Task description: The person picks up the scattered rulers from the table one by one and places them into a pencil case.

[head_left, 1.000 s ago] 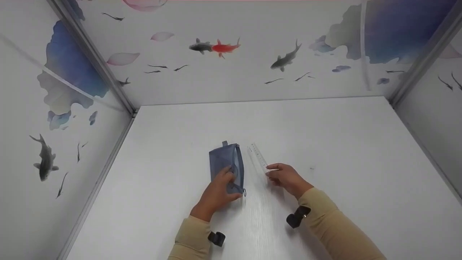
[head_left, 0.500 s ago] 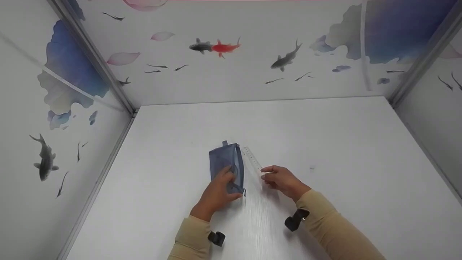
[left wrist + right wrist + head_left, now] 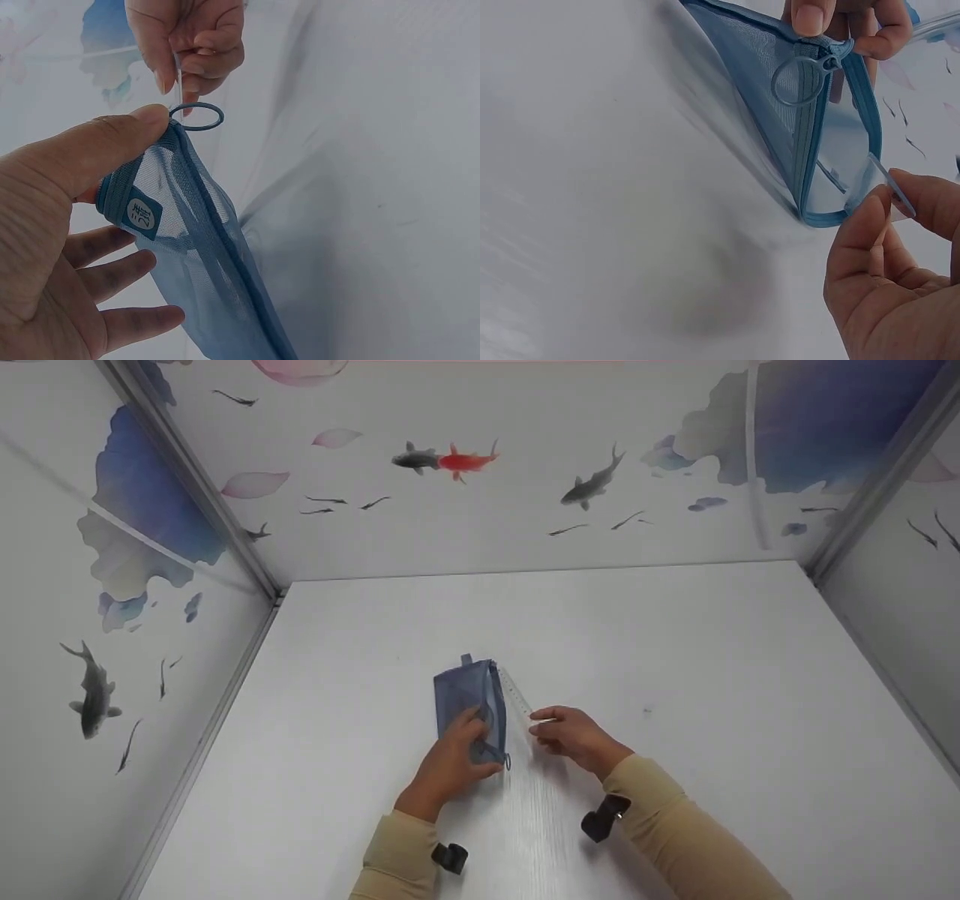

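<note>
A blue mesh zipper pouch (image 3: 459, 690) with a ring pull (image 3: 799, 81) stands unzipped over the white table. My left hand (image 3: 454, 754) pinches its near corner, the thumb on the zipper end and the lower fingers spread beneath. Between the thumb and fingers of my right hand (image 3: 571, 733) is a clear ruler (image 3: 517, 695), slanting up and left. The ruler's far end overlaps the pouch's opening in the head view. In the right wrist view the ruler (image 3: 891, 184) lies at the zipper edge of the mouth. A small blue piece (image 3: 831, 176) shows inside the mouth.
The white table (image 3: 675, 637) spreads around the pouch. A tiny mark (image 3: 648, 710) lies on it, right of the hands. White panels with painted fish (image 3: 591, 484) enclose the left, back and right sides.
My right hand has moved left with the ruler, bringing the ruler's far end from beside the pouch to its opening. The left hand and the pouch have stayed in place.
</note>
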`<state>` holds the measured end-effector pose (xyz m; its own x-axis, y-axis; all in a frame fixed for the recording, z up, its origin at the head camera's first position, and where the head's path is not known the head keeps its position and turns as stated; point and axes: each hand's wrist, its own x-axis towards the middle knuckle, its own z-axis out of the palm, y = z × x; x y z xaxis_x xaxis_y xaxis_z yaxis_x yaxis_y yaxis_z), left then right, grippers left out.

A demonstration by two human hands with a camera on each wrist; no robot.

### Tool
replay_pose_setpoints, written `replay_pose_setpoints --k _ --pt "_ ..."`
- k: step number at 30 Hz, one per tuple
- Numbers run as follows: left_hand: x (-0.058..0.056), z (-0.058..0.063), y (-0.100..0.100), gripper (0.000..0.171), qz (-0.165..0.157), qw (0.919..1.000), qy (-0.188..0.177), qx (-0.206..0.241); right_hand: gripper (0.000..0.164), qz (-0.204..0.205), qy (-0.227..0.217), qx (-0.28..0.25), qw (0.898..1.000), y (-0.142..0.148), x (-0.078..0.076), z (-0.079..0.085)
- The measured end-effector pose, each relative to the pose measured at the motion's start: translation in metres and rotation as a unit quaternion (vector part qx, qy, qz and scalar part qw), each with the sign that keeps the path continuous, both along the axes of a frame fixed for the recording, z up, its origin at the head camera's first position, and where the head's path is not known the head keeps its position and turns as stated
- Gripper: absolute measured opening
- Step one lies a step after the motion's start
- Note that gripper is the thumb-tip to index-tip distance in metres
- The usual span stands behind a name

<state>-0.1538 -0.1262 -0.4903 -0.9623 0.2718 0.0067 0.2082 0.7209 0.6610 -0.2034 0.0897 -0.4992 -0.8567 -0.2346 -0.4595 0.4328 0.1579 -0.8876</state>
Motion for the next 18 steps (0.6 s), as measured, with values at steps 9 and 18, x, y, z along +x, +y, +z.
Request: replay_pose_setpoints --k 9,18 --pt "0.0 -0.002 0.001 0.036 0.006 0.9999 -0.007 -0.012 0.037 0.012 0.012 -0.013 1.0 -0.01 0.0 0.0" --pt "-0.001 -0.001 0.0 0.036 -0.006 0.9999 0.012 -0.003 0.035 0.005 0.011 -0.02 1.0 -0.016 0.0 0.001"
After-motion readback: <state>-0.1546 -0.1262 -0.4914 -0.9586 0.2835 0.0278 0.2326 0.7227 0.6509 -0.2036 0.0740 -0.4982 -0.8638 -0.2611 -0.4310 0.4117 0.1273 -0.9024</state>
